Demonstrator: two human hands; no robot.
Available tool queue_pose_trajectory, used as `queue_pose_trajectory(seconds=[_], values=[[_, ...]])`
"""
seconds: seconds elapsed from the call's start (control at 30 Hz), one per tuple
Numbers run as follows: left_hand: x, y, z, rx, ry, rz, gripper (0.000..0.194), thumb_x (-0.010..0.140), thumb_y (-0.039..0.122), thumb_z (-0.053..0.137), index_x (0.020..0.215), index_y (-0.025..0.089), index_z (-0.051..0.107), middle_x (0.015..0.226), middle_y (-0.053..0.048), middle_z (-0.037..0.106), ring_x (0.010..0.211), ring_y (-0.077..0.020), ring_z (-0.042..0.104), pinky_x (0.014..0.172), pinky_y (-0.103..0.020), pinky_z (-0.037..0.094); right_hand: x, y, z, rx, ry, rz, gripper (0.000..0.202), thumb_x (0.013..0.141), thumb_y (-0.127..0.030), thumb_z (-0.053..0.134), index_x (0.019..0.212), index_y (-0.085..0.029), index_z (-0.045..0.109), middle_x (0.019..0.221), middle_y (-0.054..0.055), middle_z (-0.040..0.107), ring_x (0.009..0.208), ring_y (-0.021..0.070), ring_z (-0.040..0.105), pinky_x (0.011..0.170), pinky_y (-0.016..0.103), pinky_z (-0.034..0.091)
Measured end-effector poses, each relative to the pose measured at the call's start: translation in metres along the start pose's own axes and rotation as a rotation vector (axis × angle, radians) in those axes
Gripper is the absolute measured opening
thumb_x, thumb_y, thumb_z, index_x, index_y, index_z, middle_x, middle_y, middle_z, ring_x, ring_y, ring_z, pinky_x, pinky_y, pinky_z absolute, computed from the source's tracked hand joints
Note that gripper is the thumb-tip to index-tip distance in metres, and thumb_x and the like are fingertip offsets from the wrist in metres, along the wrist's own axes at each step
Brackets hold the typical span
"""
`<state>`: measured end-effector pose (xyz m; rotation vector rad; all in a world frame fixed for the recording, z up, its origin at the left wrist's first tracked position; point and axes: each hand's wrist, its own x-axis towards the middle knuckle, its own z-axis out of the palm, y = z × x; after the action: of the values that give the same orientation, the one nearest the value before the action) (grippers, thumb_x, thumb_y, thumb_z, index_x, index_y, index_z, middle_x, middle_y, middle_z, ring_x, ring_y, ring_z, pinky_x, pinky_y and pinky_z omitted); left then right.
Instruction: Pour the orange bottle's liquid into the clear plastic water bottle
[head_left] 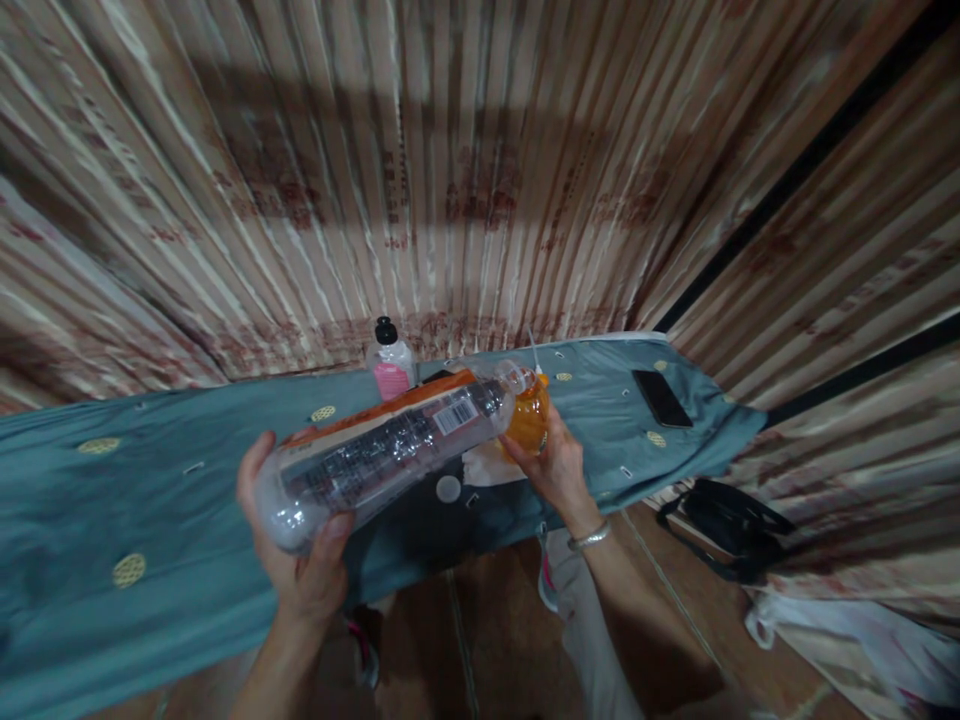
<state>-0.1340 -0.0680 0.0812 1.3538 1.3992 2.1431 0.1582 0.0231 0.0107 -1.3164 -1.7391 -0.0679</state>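
Note:
A large clear bottle (397,450) with an orange-edged label and a barcode lies tilted across the middle of the view, its neck toward the right. My left hand (304,550) is wrapped round its base end. At the neck end, my right hand (551,465) grips a small container of orange liquid (528,418), and the bottle's mouth is at the top of that container. A thin pale stick or tube rises beside the container's top. Below the bottle, a small round white cap (448,489) and a white cloth or paper (491,467) rest on the covered table.
The table has a teal cloth (187,490). A pink-labelled bottle with a black top (390,365) stands behind the large bottle. A dark phone (661,398) lies at the right. A black bag (724,525) is beyond the table's right front edge. Curtains hang behind.

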Motion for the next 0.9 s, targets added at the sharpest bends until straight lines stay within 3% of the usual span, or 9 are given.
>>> queue_pose_trajectory(seconds=[0.53,0.9], values=[[0.0012,-0.0046,-0.0002,0.023,-0.031,0.053,0.091,0.073,0.067,0.083,0.152,0.032,0.055,0.133,-0.009,0.071,0.12,-0.035,0.069,0.11,-0.054,0.053,0.0034,0.0016,0.0008,-0.013,0.021,-0.032,0.08,0.099,-0.066,0.066,0.157,-0.015,0.049,0.13,0.022,0.079,0.116,0.0346,0.08,0.095,0.051,0.068],[0.0015,-0.0087,0.0004,0.014,-0.017,0.084,0.093,0.071,0.067,0.084,0.151,0.029,0.057,0.124,-0.008,0.071,0.109,-0.0325,0.07,0.104,-0.053,0.055,0.0063,0.0056,0.0023,0.005,-0.014,-0.005,0.085,0.092,-0.065,0.076,0.156,-0.016,0.048,0.131,0.021,0.079,0.116,0.0354,0.08,0.097,0.051,0.068]])
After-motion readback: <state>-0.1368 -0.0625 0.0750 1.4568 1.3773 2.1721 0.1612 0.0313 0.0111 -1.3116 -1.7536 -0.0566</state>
